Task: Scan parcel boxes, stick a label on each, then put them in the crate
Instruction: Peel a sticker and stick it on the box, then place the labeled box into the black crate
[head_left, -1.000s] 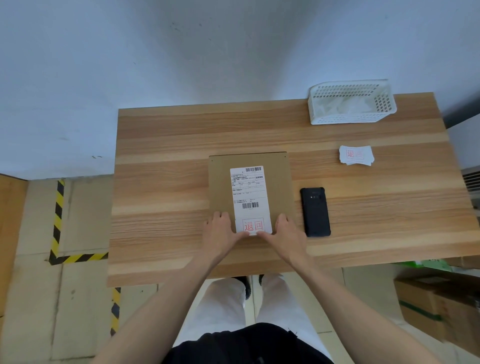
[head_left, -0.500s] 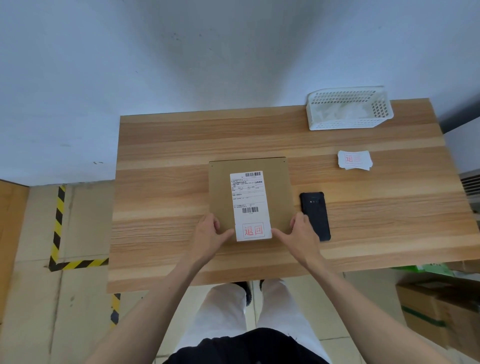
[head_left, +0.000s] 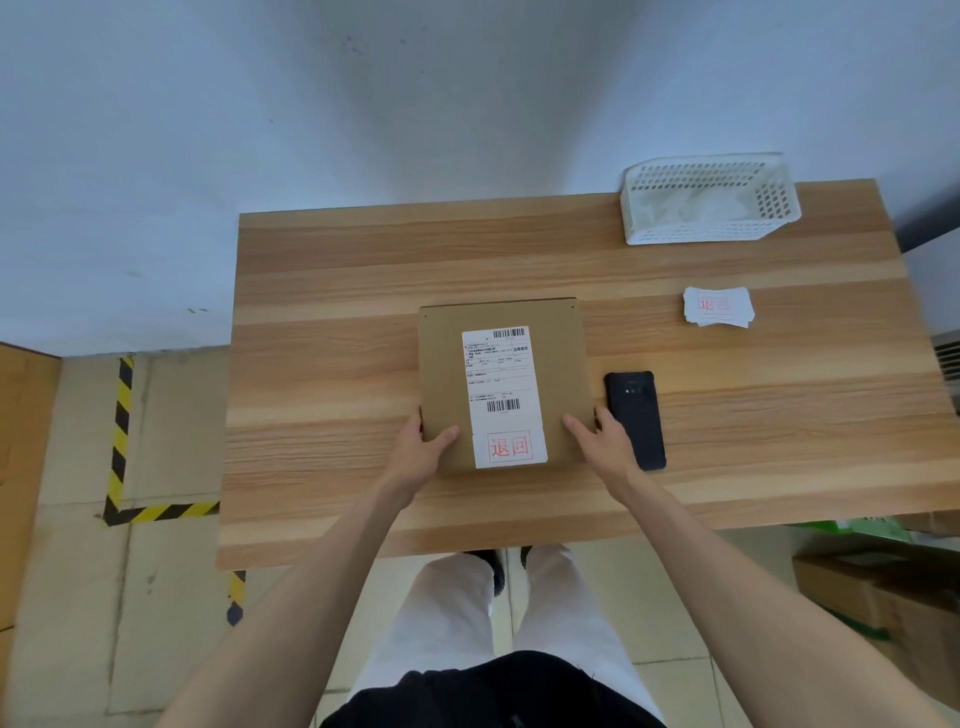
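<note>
Both hands hold a flat parcel box by its near corners on a wooden table.

The parcel box lies flat at the middle of the table, with a white shipping label on its top and a red-stamped sticker at the label's near end. The left hand grips the near left corner, thumb on top; the right hand grips the near right corner likewise. A black handheld scanner lies just beside the right hand, possibly touching it. Farther right sits a small stack of stickers, and a white plastic basket stands at the far right corner.
</note>
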